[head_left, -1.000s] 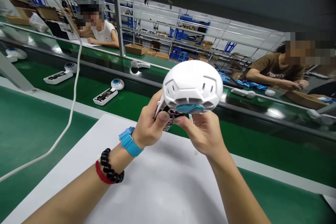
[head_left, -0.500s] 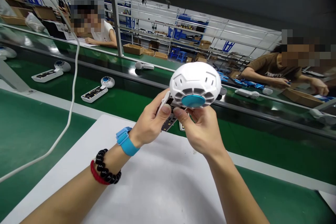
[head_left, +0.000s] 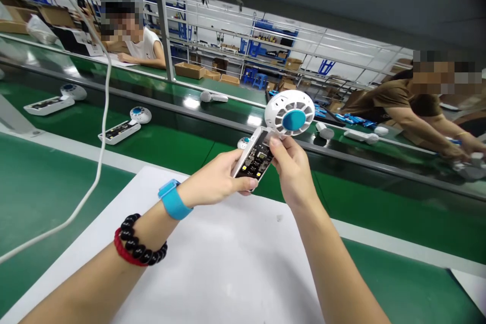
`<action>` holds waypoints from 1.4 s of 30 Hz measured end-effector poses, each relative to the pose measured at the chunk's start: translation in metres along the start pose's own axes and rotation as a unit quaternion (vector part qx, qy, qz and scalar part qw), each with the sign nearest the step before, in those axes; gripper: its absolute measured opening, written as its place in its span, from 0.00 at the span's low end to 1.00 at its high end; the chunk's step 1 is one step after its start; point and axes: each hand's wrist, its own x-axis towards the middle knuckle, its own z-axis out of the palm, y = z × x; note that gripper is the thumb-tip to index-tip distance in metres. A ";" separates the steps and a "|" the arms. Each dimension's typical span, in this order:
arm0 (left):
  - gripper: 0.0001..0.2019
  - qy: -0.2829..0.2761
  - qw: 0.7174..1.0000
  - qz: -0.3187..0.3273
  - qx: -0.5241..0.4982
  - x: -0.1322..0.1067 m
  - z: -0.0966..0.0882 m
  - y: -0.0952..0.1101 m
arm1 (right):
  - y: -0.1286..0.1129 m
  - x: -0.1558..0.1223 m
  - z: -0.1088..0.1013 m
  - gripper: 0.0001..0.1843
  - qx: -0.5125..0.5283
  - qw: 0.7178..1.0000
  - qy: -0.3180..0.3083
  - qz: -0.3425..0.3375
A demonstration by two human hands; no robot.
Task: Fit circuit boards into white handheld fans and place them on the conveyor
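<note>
A white handheld fan (head_left: 271, 107) with a blue centre on its round head is held up above the white sheet (head_left: 224, 253). Its handle is uncovered on the near side and shows a black circuit board (head_left: 258, 158). My left hand (head_left: 216, 177) is closed around the lower handle, thumb across the bottom of the board. My right hand (head_left: 291, 169) grips the upper handle just under the head, with its thumb on the front. Some of the right fingers are hidden behind the fan.
Open-handled fans (head_left: 125, 131) lie on the green conveyor belt (head_left: 182, 154) beyond the sheet. A white cable (head_left: 104, 147) hangs at the left. Across the line, one person (head_left: 146, 48) sits at left and another (head_left: 398, 96) reaches over parts at right. Cardboard boxes (head_left: 190, 70) stand behind.
The fan head has tipped back and the handle has come up, so the circuit board now faces me. My left hand has slid to the lower handle. Fans on the belt have shifted left.
</note>
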 end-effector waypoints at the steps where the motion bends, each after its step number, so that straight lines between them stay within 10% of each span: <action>1: 0.19 0.001 1.000 -0.011 -0.002 0.000 0.003 0.001 | 0.000 0.000 0.002 0.24 -0.003 1.000 0.012 0.009; 14: 0.17 0.066 0.997 -0.033 0.021 0.001 0.023 -0.007 | -0.002 -0.002 0.005 0.28 -0.043 0.997 0.062 0.012; 21: 0.27 0.029 0.999 0.028 0.011 0.004 0.018 -0.015 | 0.009 -0.004 0.003 0.47 0.064 0.989 -0.091 0.097; 31: 0.17 0.258 0.963 0.080 -0.012 0.008 0.008 -0.015 | 0.017 -0.018 0.022 0.34 -0.054 0.977 -0.184 0.092; 42: 0.16 0.335 0.926 0.170 0.036 0.011 0.000 -0.020 | 0.031 -0.031 0.051 0.27 -0.176 0.984 -0.032 0.004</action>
